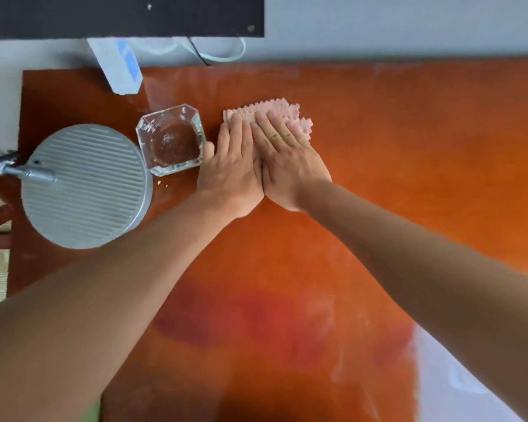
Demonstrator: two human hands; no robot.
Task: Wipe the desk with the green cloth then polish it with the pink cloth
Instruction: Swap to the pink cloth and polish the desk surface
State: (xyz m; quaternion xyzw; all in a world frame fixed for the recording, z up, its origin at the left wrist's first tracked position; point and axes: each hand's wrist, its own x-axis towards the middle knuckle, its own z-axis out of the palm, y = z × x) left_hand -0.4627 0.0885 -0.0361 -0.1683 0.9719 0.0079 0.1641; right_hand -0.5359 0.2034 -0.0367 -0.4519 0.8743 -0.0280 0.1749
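Both hands lie flat, palms down and fingers stretched out, side by side on the pink cloth (269, 112), which is spread on the orange-brown table (409, 147). The left hand (230, 166) and the right hand (287, 166) touch along their inner edges, and neither one grips anything; they only press on the cloth. The cloth shows beyond the fingertips and past the outer edge of the right hand, its bumpy border sticking out there; the rest of it is hidden under the palms.

Just beside the left hand's thumb stands a square glass dish (170, 140), apart from the cloth. Further out on that same side is a round grey ribbed lamp head (84, 185) on a metal arm. Beyond the dish, toward the far edge of the table, a white box with a blue stripe (116, 67) leans, with white cable (223, 54) behind it. The table surface nearer the person than the hands looks glossy.
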